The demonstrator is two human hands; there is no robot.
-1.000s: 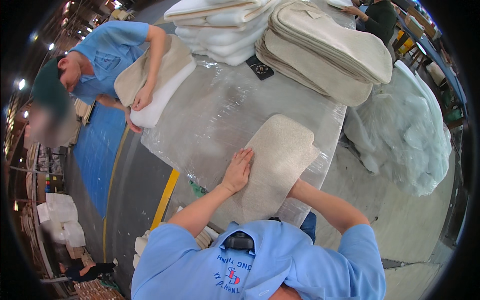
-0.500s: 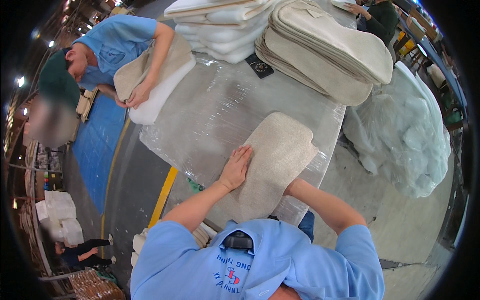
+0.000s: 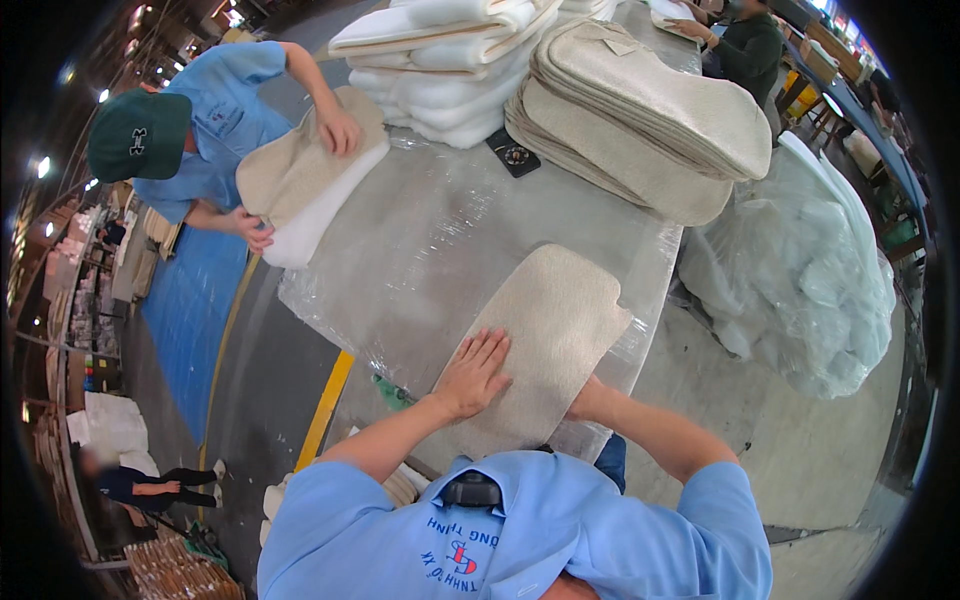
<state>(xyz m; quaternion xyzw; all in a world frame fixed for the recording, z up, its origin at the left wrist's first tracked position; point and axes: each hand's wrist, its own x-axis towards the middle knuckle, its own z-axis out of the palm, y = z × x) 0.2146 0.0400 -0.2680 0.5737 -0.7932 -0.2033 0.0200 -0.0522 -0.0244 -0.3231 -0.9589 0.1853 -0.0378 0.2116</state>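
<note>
A beige textured fabric piece point(image 3: 555, 330), long with rounded corners, lies over the near edge of the plastic-wrapped table point(image 3: 400, 230). My left hand point(image 3: 478, 376) rests flat on its left side, fingers stretched and slightly spread. At the piece's lower right edge is my right hand point(image 3: 587, 398); its fingers go out of sight beneath or inside the fabric, so their grip is hidden.
Stacked beige pieces point(image 3: 640, 120) and folded white padding point(image 3: 440, 80) stand at the far side, a small black object point(image 3: 514, 154) between them. A co-worker point(image 3: 215, 125) handles a beige piece over white padding point(image 3: 310, 225) at left. A plastic-wrapped bundle point(image 3: 800, 290) sits right.
My left hand has slid slightly toward me on the fabric, its fingers more spread. The co-worker's hands have moved apart, one now higher on their beige piece.
</note>
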